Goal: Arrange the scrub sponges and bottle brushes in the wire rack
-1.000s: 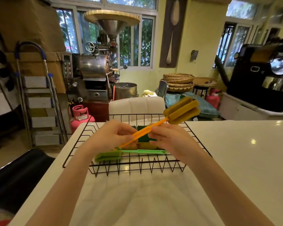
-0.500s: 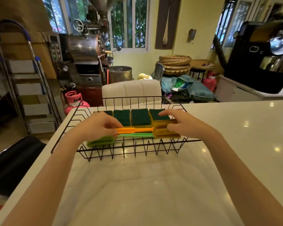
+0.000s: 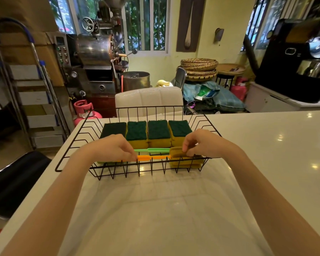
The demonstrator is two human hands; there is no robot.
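Both hands are gripping the orange bottle brush (image 3: 151,157), left hand (image 3: 112,150) pinching its handle and right hand (image 3: 201,143) its sponge head, laying it flat along the wire rack (image 3: 76,145) front, parallel beside the green brush (image 3: 155,150) and before the scrub sponges (image 3: 148,133).

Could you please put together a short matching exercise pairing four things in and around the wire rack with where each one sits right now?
Things:
1. scrub sponges
2. orange brush
3. green brush
4. white chair

Places:
A. behind the wire rack, beyond the counter
B. row along the rack's far side
C. nearest the rack's front wall, held by left hand and right hand
D. between the sponges and the other brush

Pairs: 1-B, 2-C, 3-D, 4-A
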